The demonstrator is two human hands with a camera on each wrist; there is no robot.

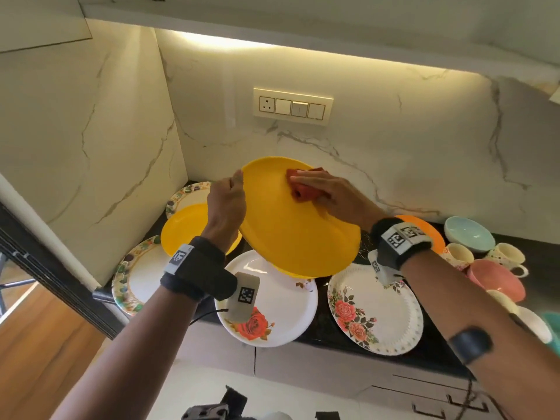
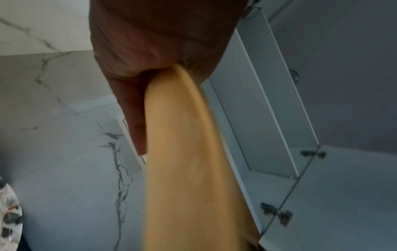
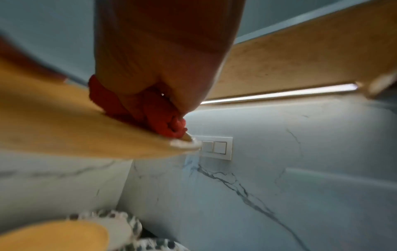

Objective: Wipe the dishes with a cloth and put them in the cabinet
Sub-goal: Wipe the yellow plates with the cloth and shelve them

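A yellow plate [image 1: 291,231] is held tilted above the counter. My left hand [image 1: 230,201] grips its left rim, thumb on the face and fingers behind; the left wrist view shows the plate's edge [image 2: 182,152] pinched in that hand [image 2: 154,51]. My right hand [image 1: 330,192] holds a bunched red cloth [image 1: 306,192] and presses it on the plate's upper right part. The right wrist view shows the cloth [image 3: 159,118] gathered under the fingers at the plate's [image 3: 64,122] far rim. An open wall cabinet [image 2: 268,101] with bare white shelves hangs overhead.
On the black counter [image 1: 333,328] lie a second yellow plate [image 1: 185,231], several floral plates [image 1: 375,310], an orange plate [image 1: 424,228], a pale blue bowl [image 1: 468,234] and several cups [image 1: 497,277] at the right. A switch panel [image 1: 292,106] sits on the marble wall.
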